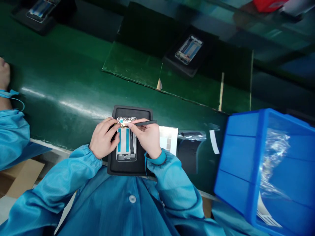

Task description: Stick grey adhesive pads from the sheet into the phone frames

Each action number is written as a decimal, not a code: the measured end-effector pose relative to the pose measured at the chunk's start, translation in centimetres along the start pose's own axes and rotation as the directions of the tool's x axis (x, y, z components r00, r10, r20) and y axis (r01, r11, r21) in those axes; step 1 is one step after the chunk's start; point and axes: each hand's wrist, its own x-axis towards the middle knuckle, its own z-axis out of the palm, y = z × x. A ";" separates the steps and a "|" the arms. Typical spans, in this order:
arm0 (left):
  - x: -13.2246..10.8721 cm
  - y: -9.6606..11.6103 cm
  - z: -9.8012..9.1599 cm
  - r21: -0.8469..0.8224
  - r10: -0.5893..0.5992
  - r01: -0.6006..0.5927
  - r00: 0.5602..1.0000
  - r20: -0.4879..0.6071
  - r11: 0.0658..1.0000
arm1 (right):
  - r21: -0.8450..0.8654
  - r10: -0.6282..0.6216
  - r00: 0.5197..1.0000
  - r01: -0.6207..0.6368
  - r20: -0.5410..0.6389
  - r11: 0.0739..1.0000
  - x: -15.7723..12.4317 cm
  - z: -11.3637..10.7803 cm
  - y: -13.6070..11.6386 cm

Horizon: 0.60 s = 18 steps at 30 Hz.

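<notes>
A phone frame (126, 144) with two blue strips lies in a black tray (123, 167) at the near edge of the green belt. My left hand (103, 137) rests on the frame's left side, its fingers pinched together at the top end by a small gold part. My right hand (147, 136) holds a thin dark stick tool (145, 123), gripped like a pen, with its tip at the same top end of the frame. Both sleeves are blue.
A blue bin (248, 164) with clear plastic bags stands at the right. White paper (169, 139) and a black block (188, 152) lie beside the tray. Two more trays with frames (188, 49) (40, 9) sit farther along the belt. Another person's sleeve (12, 137) is at the left.
</notes>
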 end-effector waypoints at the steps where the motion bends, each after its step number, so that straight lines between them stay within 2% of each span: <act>1: 0.0 0.0 0.0 0.002 0.002 -0.002 1.000 0.000 1.000 | -0.001 0.001 1.000 -0.001 -0.004 1.000 0.0 0.0 0.0; 18: 0.0 0.3 -0.2 0.012 -0.029 0.028 0.999 0.039 1.000 | -0.038 -0.022 1.000 0.022 -0.004 0.999 -0.2 0.1 0.4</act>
